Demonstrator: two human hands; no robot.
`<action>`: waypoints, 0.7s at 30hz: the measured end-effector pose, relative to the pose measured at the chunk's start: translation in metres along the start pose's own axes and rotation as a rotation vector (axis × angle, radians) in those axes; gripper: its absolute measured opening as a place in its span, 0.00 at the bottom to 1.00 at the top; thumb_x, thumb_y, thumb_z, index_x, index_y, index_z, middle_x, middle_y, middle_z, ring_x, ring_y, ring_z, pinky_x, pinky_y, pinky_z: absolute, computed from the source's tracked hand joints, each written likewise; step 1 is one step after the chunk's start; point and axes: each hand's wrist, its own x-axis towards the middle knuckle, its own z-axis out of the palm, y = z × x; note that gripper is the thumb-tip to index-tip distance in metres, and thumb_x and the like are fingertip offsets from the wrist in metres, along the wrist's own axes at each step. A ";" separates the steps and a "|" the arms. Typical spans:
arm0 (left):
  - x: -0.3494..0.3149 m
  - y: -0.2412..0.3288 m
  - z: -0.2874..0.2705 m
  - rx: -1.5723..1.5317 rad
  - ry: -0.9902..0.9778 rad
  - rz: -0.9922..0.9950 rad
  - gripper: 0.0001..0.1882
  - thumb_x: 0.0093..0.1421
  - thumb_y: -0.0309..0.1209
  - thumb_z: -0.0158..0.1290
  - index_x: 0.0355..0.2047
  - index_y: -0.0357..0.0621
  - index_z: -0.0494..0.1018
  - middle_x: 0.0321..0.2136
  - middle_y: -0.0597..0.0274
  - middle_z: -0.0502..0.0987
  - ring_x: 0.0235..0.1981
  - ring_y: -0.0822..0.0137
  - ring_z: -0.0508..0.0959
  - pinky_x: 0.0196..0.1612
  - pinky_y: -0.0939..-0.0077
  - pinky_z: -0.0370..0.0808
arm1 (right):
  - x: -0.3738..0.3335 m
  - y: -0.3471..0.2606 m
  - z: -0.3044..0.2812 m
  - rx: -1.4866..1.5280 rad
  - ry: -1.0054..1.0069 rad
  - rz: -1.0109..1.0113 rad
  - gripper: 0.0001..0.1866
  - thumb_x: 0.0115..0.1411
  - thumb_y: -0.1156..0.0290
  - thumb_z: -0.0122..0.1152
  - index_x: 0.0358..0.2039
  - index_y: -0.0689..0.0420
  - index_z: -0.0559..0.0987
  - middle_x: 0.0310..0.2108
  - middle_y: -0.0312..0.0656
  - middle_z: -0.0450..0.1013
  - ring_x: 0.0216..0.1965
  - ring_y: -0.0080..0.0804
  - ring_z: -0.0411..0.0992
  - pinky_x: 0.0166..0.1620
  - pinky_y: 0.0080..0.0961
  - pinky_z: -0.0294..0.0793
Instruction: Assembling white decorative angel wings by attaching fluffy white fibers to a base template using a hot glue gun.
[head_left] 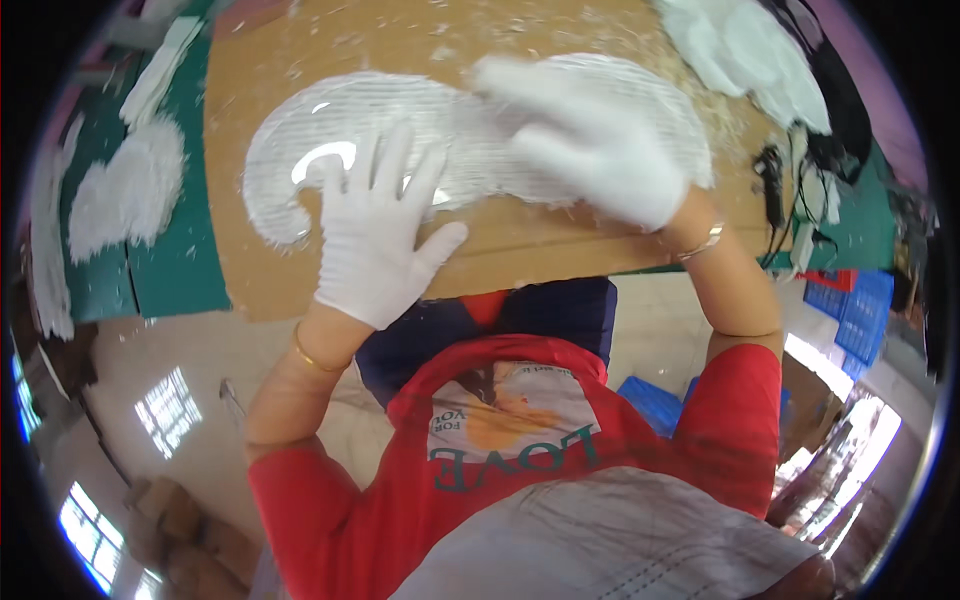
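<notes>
A white, ribbed, wing-shaped piece with curled ends [275, 135] lies on a brown cardboard sheet [480, 250]. Glossy patches shine on its left part. My left hand [375, 230], in a white glove, rests on that left part with its fingers spread. My right hand [600, 150], gloved the same way, is over the right half, fingers stretched out and blurred by motion. Whether it touches the surface I cannot tell. Both hands cover parts of the piece.
Fluffy white pieces [130, 190] lie on the green tabletop [180, 270] at left. A white heap [745, 60] sits at the far right, near a black tool with cables [770, 185]. White scraps litter the cardboard. Blue crates [860, 315] stand below, at right.
</notes>
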 end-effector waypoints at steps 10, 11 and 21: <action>0.029 0.075 0.020 0.023 0.018 0.084 0.39 0.58 0.48 0.61 0.68 0.48 0.66 0.67 0.43 0.64 0.67 0.39 0.61 0.68 0.36 0.51 | -0.133 0.035 -0.083 0.177 0.639 0.685 0.22 0.69 0.60 0.60 0.55 0.64 0.81 0.41 0.37 0.82 0.38 0.21 0.77 0.42 0.18 0.74; 0.032 0.082 0.028 0.047 0.036 0.084 0.39 0.57 0.48 0.61 0.67 0.48 0.68 0.67 0.45 0.65 0.66 0.40 0.62 0.67 0.37 0.53 | -0.132 0.031 -0.075 0.095 0.590 0.735 0.23 0.67 0.59 0.61 0.54 0.64 0.82 0.40 0.38 0.82 0.38 0.21 0.77 0.42 0.19 0.74; 0.033 0.091 0.040 0.074 0.018 0.094 0.30 0.58 0.48 0.61 0.60 0.58 0.76 0.65 0.46 0.67 0.65 0.40 0.63 0.64 0.38 0.57 | -0.125 0.044 -0.052 0.074 0.497 0.884 0.25 0.62 0.55 0.68 0.50 0.62 0.84 0.35 0.37 0.82 0.33 0.18 0.75 0.38 0.19 0.74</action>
